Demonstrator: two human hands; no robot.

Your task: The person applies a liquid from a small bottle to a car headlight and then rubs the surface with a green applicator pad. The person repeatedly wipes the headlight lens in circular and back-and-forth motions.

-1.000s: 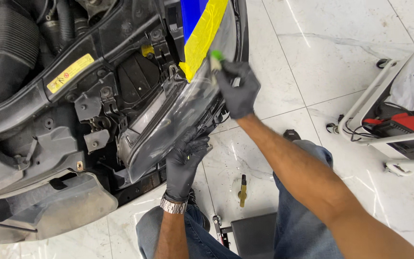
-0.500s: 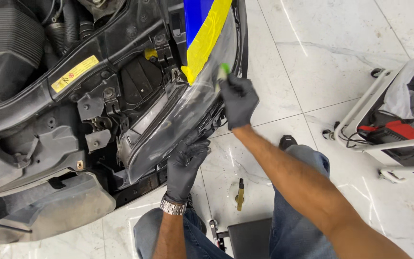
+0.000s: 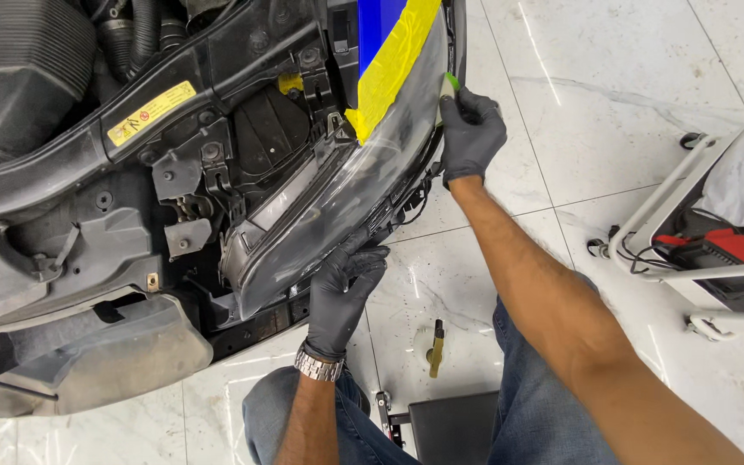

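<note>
Since the earlier frame the right hand had been slid toward 12 o'clock along the headlight, clenched on a green squeegee, while the lower edge was gripped at 6 o'clock by the left hand; film smoothing seemingly underway, steady pressure needed next.
</note>
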